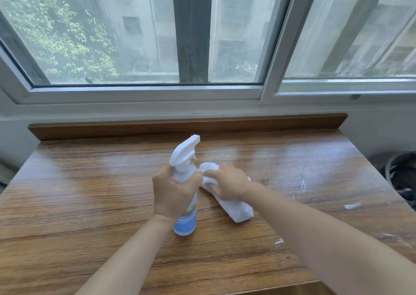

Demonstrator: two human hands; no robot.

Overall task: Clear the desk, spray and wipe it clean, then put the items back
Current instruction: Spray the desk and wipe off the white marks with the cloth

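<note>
Desk (112,204) of brown wood-grain laminate is being wiped: right hand (227,185) is clutching the crumpled white cloth (238,209), left hand (174,191) is wrapping the upright white-and-blue spray bottle (185,222); overlapping strokes toward the white smears (352,205) would be serving best.

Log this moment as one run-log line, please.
phase: spray and wipe | left hand: grips spray bottle, upright | right hand: holds white cloth on desk | desk: white smears at right

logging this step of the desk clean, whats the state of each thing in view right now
white spray bottle with blue label: upright, gripped by the left hand
white cloth: bunched on the desk, right hand gripping it
brown wood-grain desk: cleared of items, white smears near its right edge
white-framed sliding window: left pane shut
</note>
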